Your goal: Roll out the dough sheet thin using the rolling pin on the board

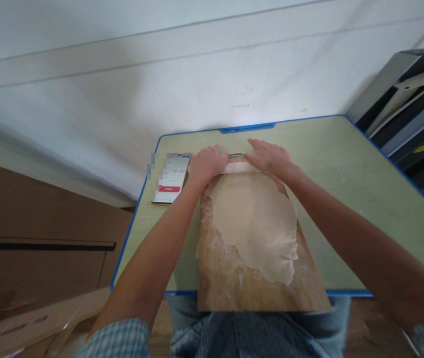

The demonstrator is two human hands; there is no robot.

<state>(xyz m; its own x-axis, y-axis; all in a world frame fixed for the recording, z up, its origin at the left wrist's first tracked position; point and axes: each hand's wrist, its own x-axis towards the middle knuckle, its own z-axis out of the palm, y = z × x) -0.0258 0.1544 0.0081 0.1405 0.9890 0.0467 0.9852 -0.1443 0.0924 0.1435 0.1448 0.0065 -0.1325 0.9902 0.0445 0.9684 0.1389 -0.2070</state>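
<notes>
A broad, thin sheet of dough (255, 219) with ragged edges lies on a floured wooden board (227, 288). Across its far end runs a pale rolling pin (240, 167). My left hand (208, 164) is curled over the pin's left end. On the right end rests my right hand (269, 158), its thumb pointing inward along the pin. The hands cover both ends of the pin. Just beyond it, the board's metal handle (236, 155) shows between my hands.
The board lies on a pale green table (346, 199) with a blue edge, its near end overhanging my lap. Left of my left hand lies a phone (172, 176) with a lit screen. A white wall (212, 94) stands behind; dark stacked items (417, 109) are at right.
</notes>
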